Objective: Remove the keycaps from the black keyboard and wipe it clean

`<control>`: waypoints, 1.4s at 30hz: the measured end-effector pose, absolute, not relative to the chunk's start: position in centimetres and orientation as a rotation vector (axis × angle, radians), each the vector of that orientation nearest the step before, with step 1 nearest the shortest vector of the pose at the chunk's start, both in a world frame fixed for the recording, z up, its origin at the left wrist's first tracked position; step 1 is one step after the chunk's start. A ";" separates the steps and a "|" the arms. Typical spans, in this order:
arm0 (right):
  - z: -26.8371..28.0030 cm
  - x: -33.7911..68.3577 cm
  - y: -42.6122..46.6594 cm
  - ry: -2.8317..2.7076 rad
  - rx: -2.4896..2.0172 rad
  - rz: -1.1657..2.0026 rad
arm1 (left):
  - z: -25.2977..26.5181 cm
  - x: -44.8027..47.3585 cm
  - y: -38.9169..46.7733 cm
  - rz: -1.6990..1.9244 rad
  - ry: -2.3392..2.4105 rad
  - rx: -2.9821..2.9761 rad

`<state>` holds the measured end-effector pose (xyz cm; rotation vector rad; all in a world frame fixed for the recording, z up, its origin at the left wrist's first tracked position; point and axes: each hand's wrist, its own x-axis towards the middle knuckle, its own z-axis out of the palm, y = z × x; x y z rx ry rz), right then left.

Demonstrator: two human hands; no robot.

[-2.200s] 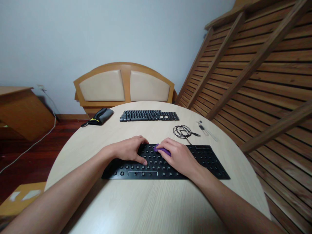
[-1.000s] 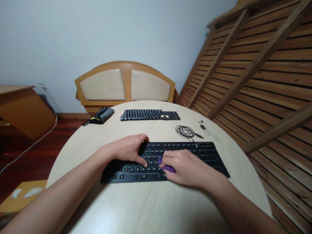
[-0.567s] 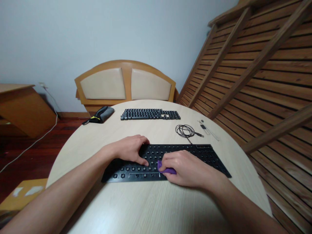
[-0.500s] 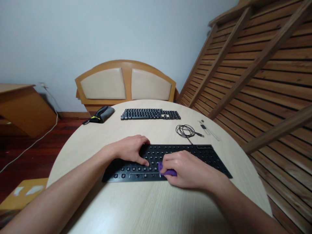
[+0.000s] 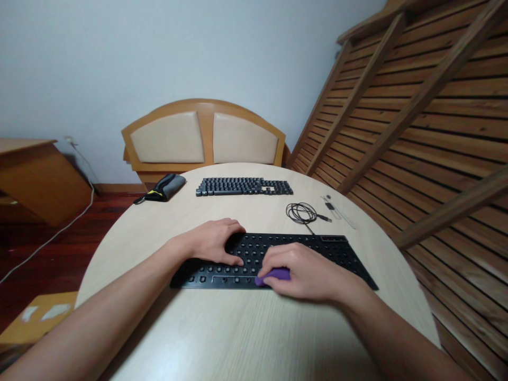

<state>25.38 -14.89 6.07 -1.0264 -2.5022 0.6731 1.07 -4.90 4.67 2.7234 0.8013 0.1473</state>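
Observation:
A black keyboard base (image 5: pixel 273 241) with its keycaps off lies across the near part of the table, its bare switches showing. My left hand (image 5: pixel 214 241) rests on its left side, thumb on the switches and fingers curled over the far edge, holding it. In my right hand (image 5: pixel 297 267) is a soft purple lump (image 5: pixel 273 275), pinched between thumb and fingers and touching the lower middle of the base. Whether the lump is putty or cloth I cannot tell. A coiled black cable (image 5: pixel 301 213) runs from the base's far edge.
Loose black keycaps (image 5: pixel 234 186) stand in keyboard order on the far side of the round table (image 5: pixel 222 338). A grey and black pouch (image 5: pixel 164 188) lies at far left. Small thin tools (image 5: pixel 333 207) lie at right, near a slatted wooden frame (image 5: pixel 428 121).
My right hand has shifted the purple lump slightly, and its visible shape differs. The keyboard base's near edge sits a little higher in view. My left hand stays in place.

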 end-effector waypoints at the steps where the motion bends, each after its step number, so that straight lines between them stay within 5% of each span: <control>1: 6.0 25.6 -14.5 -2.423 -1.059 0.656 | 4.8 1.1 -5.0 0.176 0.768 2.722; 6: 5.2 26.0 -13.0 -1.920 -1.153 0.644 | 5.2 2.6 -6.2 0.516 0.575 2.603; 14: 3.8 24.9 -12.7 -1.501 -1.031 1.092 | 3.4 5.8 -8.9 0.814 0.740 2.066; 31: 2.9 24.1 -12.2 -1.533 -1.100 0.930 | 2.6 6.7 -8.6 1.064 0.771 1.686; 42: 3.8 24.5 -12.9 -1.836 -1.094 0.533 | 3.2 6.5 -8.4 1.104 0.829 1.502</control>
